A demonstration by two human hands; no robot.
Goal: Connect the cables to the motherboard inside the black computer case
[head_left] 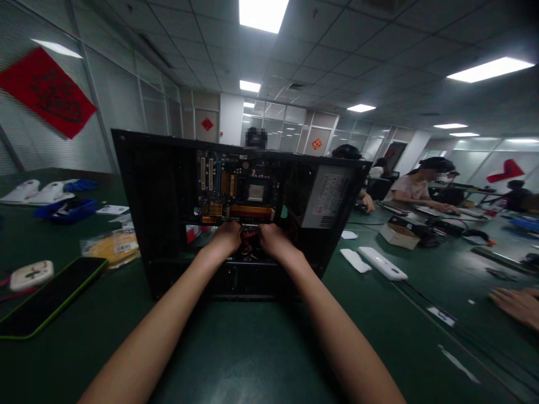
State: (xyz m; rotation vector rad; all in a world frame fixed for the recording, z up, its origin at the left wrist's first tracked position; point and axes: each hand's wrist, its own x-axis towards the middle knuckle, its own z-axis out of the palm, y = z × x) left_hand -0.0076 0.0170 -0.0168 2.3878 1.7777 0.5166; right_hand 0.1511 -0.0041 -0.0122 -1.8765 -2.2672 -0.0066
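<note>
While holding both hands inside the open black case point(162, 191), bending the left hand point(229, 237) and the right hand point(273, 240) inward at the knuckles, side by side but apart, just below the slots point(251, 212) of the board point(236, 168). Hiding the fingertips near the wires point(248, 247), so not being able to tell whether closed or gripping anything. Seeing the case standing upright on the green table point(252, 348), open side toward the arms. Finding a white label point(332, 193) on the power supply point(314, 205), bearing print too small for reading. Making out a barcode point(125, 247) on the yellow packet point(105, 246) left of the case, near a phone point(53, 297). Spotting dark characters on a red poster point(50, 92), too blurred for reading. Noticing, to the right, unreadable dark marks on a white device point(382, 264) and a small tag point(441, 316). Glimpsing a red sign point(207, 124) on a far door, equally illegible.
</note>
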